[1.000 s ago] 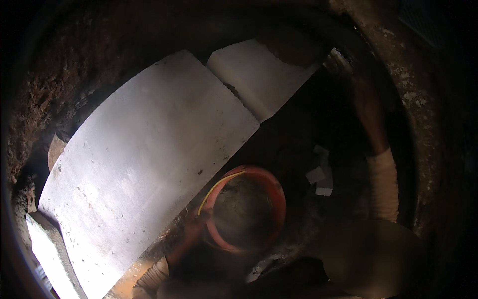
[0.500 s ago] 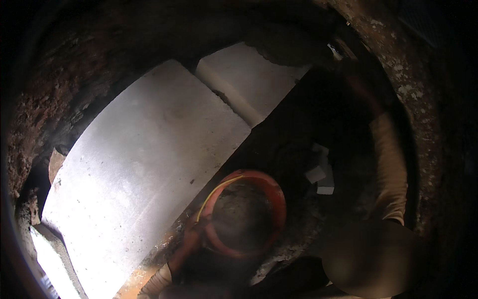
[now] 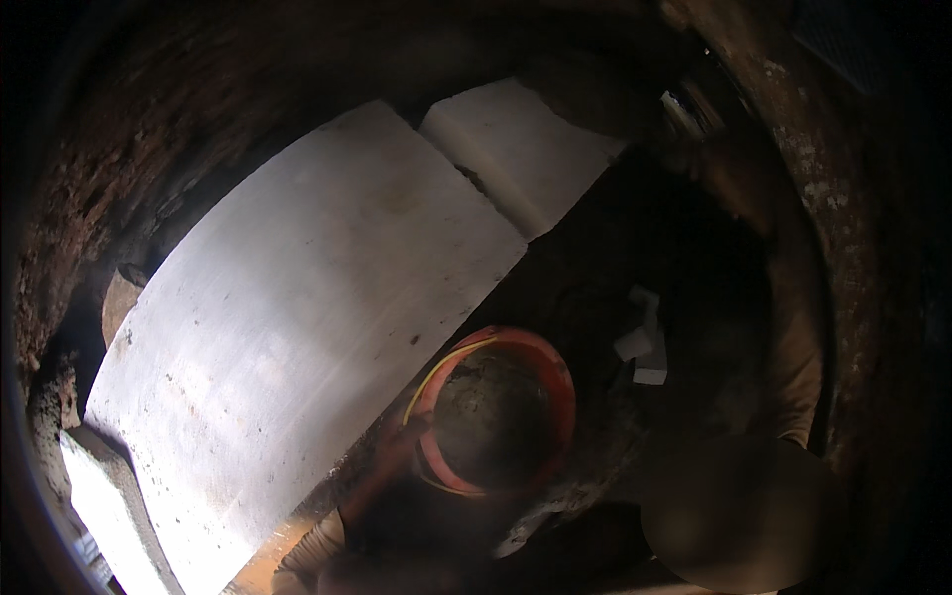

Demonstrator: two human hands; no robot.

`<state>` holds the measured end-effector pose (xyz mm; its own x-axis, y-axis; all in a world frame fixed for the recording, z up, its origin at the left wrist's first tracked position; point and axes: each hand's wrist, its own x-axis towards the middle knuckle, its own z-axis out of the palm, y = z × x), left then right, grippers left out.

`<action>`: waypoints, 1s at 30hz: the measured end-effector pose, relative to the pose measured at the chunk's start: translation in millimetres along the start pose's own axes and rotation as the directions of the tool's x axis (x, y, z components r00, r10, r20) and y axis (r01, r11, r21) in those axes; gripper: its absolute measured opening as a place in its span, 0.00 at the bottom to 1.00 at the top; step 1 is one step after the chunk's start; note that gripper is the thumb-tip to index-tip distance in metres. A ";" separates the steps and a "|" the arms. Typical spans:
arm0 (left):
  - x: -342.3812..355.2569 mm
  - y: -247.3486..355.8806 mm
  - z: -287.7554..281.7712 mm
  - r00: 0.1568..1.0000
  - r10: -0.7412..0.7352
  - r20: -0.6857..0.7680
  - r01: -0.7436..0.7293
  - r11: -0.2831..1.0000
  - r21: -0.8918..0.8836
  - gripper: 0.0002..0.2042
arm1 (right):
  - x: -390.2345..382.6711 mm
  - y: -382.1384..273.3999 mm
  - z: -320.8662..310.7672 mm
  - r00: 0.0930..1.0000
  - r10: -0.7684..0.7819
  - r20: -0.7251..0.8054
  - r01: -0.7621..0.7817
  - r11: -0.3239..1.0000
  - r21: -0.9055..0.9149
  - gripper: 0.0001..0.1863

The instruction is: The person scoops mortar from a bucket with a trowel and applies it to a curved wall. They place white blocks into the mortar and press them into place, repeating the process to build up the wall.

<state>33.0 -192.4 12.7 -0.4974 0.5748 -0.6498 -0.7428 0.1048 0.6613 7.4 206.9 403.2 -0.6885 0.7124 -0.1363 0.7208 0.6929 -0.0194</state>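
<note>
My left hand [image 3: 402,441] is closed at the near-left side of a red-orange bucket [image 3: 564,397], where its yellow handle [image 3: 426,380] meets the rim; motion blurs the fingers. Grey, wet-looking material [image 3: 491,407] lies inside the bucket. Far to the right, my right arm reaches forward along the curved wall. In the dark there, my right hand [image 3: 709,154] is beside a shiny, narrow object [image 3: 681,112] whose kind I cannot make out. Shadow hides the fingers, so their grip does not show.
A large pale block [image 3: 317,278] fills the left, with another pale block [image 3: 531,149] beyond a narrow gap. A third slab [image 3: 109,506] stands at the lower left. White offcuts [image 3: 650,362] lie right of the bucket. Rough brown walls [image 3: 79,228] curve around. A dark rounded shape [image 3: 739,516] blocks the lower right.
The view has shifted slightly, so the blocks sit a little further right. My right arm has moved, and the shiny object beside that hand shows more clearly. My left hand stays at the bucket.
</note>
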 end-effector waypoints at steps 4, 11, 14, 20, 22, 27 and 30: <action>-2.5 5.6 -2.3 0.997 0.002 0.082 -0.002 1.000 -0.004 0.19 | 22.0 119.1 33.4 0.957 -0.216 0.192 0.033 0.742 0.670 0.19; 15.3 -9.0 10.3 0.981 0.062 0.185 -0.058 0.998 -0.024 0.17 | 100.3 288.5 159.9 0.610 -0.500 -0.615 0.525 0.836 -0.159 0.17; 12.6 -10.4 -15.1 0.987 0.058 0.148 -0.061 0.998 0.016 0.15 | 128.4 229.3 191.5 0.912 -0.165 -0.376 0.346 0.801 0.488 0.18; 15.1 -26.9 -19.7 0.989 0.052 0.140 -0.049 0.999 -0.024 0.16 | 28.3 123.4 220.2 0.968 -0.048 -0.248 0.245 0.414 0.877 0.14; 13.7 -18.5 -16.9 0.987 0.057 0.151 -0.055 0.998 -0.017 0.16 | -4.1 117.4 225.2 0.962 -0.017 -0.272 0.226 0.607 0.762 0.14; 5.7 3.4 -22.4 0.972 0.131 0.195 -0.147 0.987 0.067 0.17 | -108.7 92.9 203.4 0.969 -0.246 0.033 0.142 0.658 0.739 0.13; 4.2 3.2 -20.3 0.984 0.068 0.163 -0.084 0.993 0.089 0.17 | -173.3 115.8 197.2 0.918 -0.365 0.155 0.165 0.706 0.689 0.17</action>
<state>19.4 -206.1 4.5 -0.4672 0.7054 -0.5331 -0.6558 0.1279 0.7440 226.2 141.7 229.2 -0.8826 0.3836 -0.2716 0.4512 0.5296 -0.7182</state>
